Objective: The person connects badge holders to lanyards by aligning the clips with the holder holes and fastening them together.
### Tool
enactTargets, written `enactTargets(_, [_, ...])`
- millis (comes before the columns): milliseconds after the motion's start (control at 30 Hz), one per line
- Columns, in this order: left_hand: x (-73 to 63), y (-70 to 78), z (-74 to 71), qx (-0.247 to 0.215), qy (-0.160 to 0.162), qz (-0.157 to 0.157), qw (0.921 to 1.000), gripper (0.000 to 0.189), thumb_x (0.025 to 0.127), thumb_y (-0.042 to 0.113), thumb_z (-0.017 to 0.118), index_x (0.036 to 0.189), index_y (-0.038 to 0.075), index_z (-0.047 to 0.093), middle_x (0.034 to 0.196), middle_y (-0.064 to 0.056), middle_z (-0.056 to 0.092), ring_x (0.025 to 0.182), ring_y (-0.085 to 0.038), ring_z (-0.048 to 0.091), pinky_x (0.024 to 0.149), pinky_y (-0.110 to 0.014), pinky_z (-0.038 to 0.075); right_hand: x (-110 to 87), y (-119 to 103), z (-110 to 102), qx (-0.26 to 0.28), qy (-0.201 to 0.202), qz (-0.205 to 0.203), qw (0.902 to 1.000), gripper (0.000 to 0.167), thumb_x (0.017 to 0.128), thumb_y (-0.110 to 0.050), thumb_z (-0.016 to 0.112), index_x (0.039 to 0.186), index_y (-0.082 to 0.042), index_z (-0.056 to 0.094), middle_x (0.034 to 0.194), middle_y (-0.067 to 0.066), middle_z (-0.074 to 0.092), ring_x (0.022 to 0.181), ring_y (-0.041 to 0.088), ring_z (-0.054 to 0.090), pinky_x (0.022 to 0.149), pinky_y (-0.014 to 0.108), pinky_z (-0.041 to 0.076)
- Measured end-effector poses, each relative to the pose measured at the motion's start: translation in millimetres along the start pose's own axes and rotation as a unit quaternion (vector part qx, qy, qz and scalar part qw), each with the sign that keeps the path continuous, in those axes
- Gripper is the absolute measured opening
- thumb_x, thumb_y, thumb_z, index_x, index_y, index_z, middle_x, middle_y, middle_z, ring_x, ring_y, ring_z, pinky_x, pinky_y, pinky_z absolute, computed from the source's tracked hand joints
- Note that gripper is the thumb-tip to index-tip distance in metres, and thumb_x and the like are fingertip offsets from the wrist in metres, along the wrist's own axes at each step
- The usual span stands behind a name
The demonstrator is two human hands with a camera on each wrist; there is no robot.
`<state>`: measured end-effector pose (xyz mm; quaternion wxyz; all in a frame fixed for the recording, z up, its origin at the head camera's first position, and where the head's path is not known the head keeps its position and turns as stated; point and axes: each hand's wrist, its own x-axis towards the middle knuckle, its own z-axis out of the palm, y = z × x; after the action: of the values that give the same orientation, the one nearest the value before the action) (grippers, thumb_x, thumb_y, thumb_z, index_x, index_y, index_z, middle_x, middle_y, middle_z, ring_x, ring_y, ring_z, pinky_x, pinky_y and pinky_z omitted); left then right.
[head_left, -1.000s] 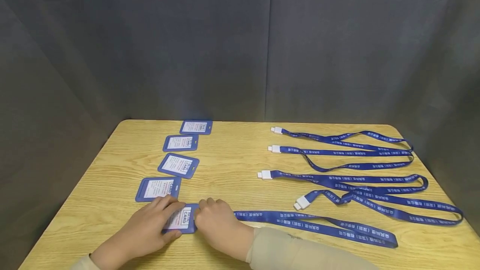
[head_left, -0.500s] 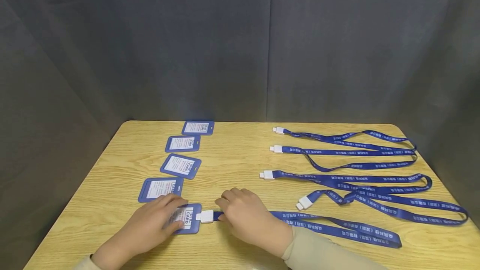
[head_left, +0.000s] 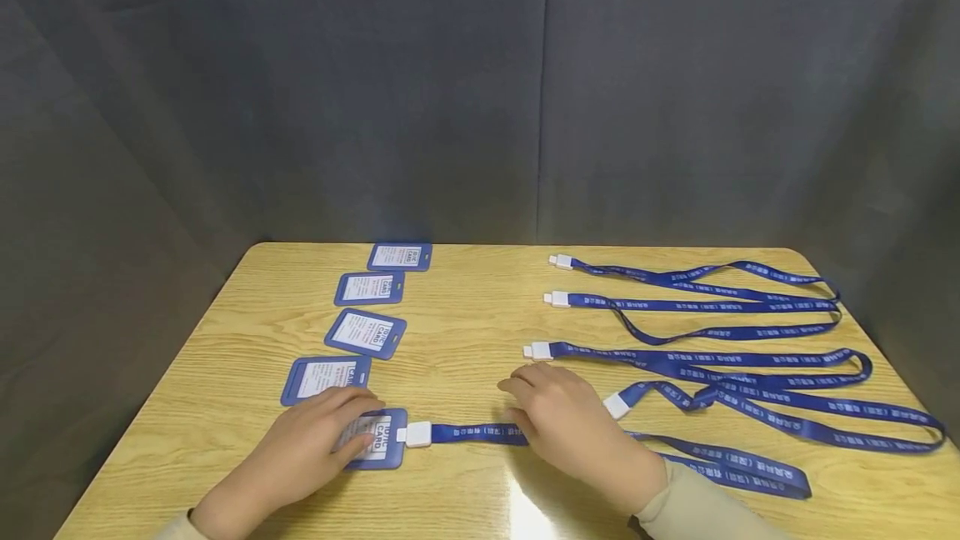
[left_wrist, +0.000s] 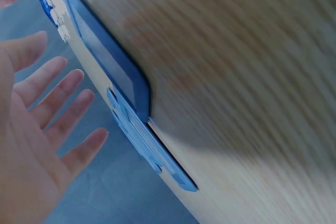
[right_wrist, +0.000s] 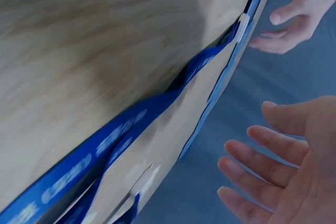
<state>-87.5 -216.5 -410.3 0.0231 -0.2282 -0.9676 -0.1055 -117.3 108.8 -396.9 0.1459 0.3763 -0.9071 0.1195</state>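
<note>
My left hand (head_left: 321, 440) hovers over the nearest blue ID card holder (head_left: 389, 455), its fingers spread and loosely bent. The left wrist view shows that hand (left_wrist: 42, 114) apart from the holder (left_wrist: 115, 61). A white plastic clip (head_left: 418, 434) joins this holder's slot end to a blue lanyard (head_left: 480, 433) with white print. To the right, my right hand (head_left: 570, 432) is above the lanyard strap and hides part of it. In the right wrist view its relaxed fingers (right_wrist: 268, 163) hold nothing, with the strap (right_wrist: 131, 114) lying below on the table.
Several other blue card holders (head_left: 325, 379) lie in a column on the left of the wooden table (head_left: 457, 315). Several blue lanyards (head_left: 712, 305) with white clips are spread out on the right. A dark grey curtain (head_left: 405, 98) stands behind the table's far edge.
My right hand has let go of the clip area and moved right along the strap, uncovering the white clip at the holder. The left hand has lifted slightly off the holder.
</note>
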Motion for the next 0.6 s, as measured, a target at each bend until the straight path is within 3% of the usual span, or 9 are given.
enactTargets(233, [2.5,1.7,0.1,0.005,0.011,0.011,0.9999,0.032,0.092,0.029,0.072,0.122,0.019,0.068,0.124,0.003,0.062,0.115,-0.018,0.060,0.095,-0.044,0.051,-19.1,28,-10,-0.008,0.025,0.022,0.9994,0.025,0.081,-0.012,0.083,0.103,-0.006,0.073,0.104,0.006,0.071,0.098,0.024,0.067,0.087,0.037,0.056])
enactTargets(433, [1.5,0.8,1.3,0.004,0.007,0.005,1.0000,0.032,0.093,0.031,0.071,0.122,0.019,0.069,0.124,0.004,0.063,0.117,-0.017,0.059,0.097,-0.043,0.050,-38.5,47,-16,-0.019,0.031,0.036,0.9987,0.024,0.081,-0.008,0.082,0.102,-0.005,0.073,0.102,0.006,0.071,0.095,0.024,0.068,0.084,0.039,0.057])
enactTargets(600, [0.6,2.1,0.7,0.000,0.021,0.020,0.9996,0.031,0.091,0.027,0.073,0.121,0.018,0.069,0.122,0.004,0.063,0.114,-0.017,0.059,0.096,-0.042,0.051,-52.0,59,-19,-0.025,0.028,0.050,0.9980,0.025,0.078,-0.006,0.084,0.102,-0.005,0.074,0.100,0.006,0.071,0.093,0.024,0.068,0.083,0.040,0.057])
